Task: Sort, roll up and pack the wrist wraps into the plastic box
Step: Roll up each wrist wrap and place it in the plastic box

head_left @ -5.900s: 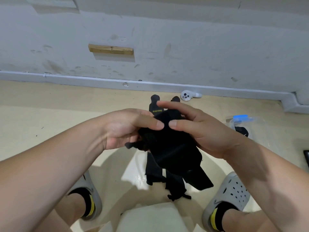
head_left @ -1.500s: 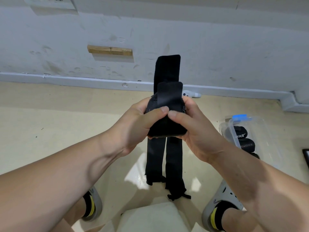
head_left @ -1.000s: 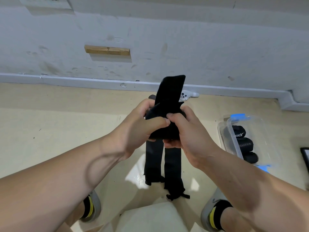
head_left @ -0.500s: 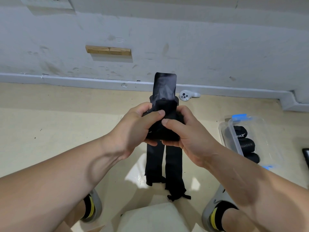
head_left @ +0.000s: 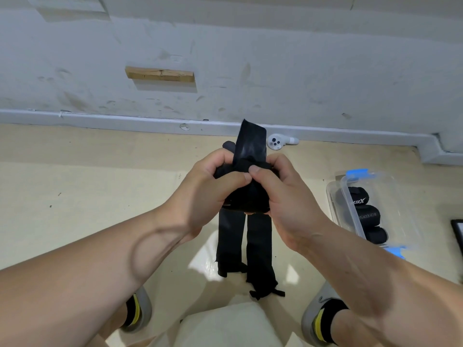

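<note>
Wrap (head_left: 251,196) tail shorter; three rolls (head_left: 368,216) in box (head_left: 332,196)

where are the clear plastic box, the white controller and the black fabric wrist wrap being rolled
clear plastic box (head_left: 350,206), head view, its rim
white controller (head_left: 275,142), head view, round face
black fabric wrist wrap (head_left: 248,196), head view, rolled part
</note>
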